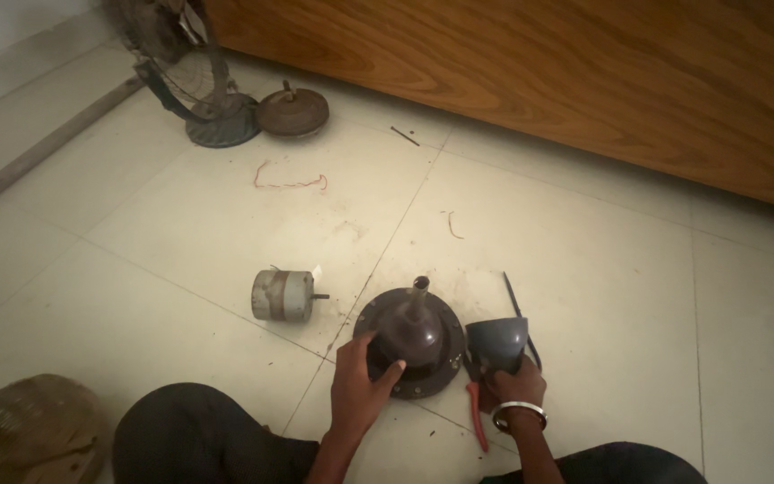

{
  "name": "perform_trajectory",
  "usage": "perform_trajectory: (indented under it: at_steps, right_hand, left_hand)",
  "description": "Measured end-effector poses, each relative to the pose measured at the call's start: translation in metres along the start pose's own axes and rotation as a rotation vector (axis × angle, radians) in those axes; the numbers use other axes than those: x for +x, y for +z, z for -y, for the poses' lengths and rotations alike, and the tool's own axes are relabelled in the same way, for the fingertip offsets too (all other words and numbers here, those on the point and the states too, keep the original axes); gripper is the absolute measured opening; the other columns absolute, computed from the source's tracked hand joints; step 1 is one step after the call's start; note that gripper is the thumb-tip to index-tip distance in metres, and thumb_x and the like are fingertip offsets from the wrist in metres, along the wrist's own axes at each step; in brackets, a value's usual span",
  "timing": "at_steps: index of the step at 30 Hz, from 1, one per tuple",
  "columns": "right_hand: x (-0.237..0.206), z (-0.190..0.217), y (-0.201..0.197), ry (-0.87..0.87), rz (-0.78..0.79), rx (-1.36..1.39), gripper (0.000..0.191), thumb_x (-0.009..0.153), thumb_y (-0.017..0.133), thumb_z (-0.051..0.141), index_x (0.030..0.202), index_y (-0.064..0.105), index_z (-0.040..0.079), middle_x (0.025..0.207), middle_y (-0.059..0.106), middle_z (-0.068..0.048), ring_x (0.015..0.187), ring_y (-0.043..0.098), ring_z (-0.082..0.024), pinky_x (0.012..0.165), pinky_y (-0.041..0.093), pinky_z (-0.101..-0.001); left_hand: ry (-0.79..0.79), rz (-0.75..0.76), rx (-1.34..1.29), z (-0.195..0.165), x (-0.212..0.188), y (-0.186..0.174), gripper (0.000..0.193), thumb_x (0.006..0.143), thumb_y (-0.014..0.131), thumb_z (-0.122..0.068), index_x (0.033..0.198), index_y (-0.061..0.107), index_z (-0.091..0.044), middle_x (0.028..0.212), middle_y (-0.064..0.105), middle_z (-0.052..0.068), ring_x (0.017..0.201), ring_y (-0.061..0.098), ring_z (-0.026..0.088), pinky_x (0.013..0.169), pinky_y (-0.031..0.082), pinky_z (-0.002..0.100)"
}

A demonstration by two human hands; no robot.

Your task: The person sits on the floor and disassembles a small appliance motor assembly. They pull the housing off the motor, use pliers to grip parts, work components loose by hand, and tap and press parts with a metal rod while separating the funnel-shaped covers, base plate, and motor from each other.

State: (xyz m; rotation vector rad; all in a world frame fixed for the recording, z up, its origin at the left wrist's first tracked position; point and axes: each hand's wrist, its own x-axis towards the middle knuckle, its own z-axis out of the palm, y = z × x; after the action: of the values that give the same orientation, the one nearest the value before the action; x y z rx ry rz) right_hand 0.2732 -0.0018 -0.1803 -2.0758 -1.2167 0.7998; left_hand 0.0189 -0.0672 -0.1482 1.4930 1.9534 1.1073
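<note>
A dark round fan motor housing (423, 333) with a short upright shaft sits on the tiled floor in front of me. My left hand (362, 372) grips its near left side. My right hand (514, 384), with a metal bangle on the wrist, holds a grey cone-shaped cover (497, 342) just right of the housing. Red-handled pliers (477, 419) lie on the floor under my right hand. A small grey cylindrical motor (283, 295) with a stub shaft lies on its side to the left.
A wooden furniture panel (584, 72) runs along the back. A fan stand with wire guard (199, 99) and a brown round cover (293, 111) stand at the far left. Red wire (288, 182) lies on the tiles. A woven basket (29, 430) is by my knee.
</note>
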Motion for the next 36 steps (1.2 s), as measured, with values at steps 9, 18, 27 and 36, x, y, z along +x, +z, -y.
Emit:
perform_trajectory:
  at_steps: [9,18,27,36]
  right_hand:
    - [0.001,-0.005,-0.004,-0.021,-0.095,-0.318,0.067,0.064,0.090,0.026,0.119,0.065,-0.003,0.117,0.067,-0.025,0.110,0.066,-0.041,0.095,0.056,-0.0468]
    - [-0.063,0.052,-0.027,-0.439,-0.210,-0.048,0.077,0.072,0.091,0.030,0.133,0.055,0.000,0.136,0.053,-0.022,0.126,0.054,-0.036,0.100,0.053,-0.0472]
    - [-0.047,0.128,0.040,-0.697,0.105,0.089,0.107,0.054,0.097,0.030,0.143,0.045,0.003,0.142,0.054,-0.020,0.133,0.050,-0.038,0.110,0.042,-0.0456]
    - [-0.043,0.131,0.043,-0.429,0.145,-0.046,0.101,0.052,0.097,0.034,0.140,0.051,0.013,0.133,0.060,-0.012,0.123,0.059,-0.032,0.101,0.051,-0.0418]
  left_hand:
    - [0.009,0.081,0.094,-0.010,0.005,0.003,0.105,0.064,0.095,-0.037,0.149,0.042,-0.005,0.144,0.049,0.021,0.129,0.049,0.038,0.105,0.043,0.044]
    - [0.170,-0.005,0.044,-0.002,0.012,0.022,0.104,0.063,0.096,-0.037,0.144,0.042,0.002,0.145,0.049,0.024,0.133,0.047,0.042,0.109,0.040,0.047]
    - [0.012,0.080,0.040,0.008,0.045,0.033,0.102,0.063,0.091,-0.024,0.149,0.040,-0.011,0.146,0.052,0.018,0.130,0.050,0.042,0.104,0.044,0.051]
    - [-0.238,0.276,0.011,-0.016,0.066,0.002,0.107,0.050,0.095,-0.026,0.146,0.046,-0.024,0.128,0.071,0.007,0.122,0.066,0.033,0.101,0.053,0.044]
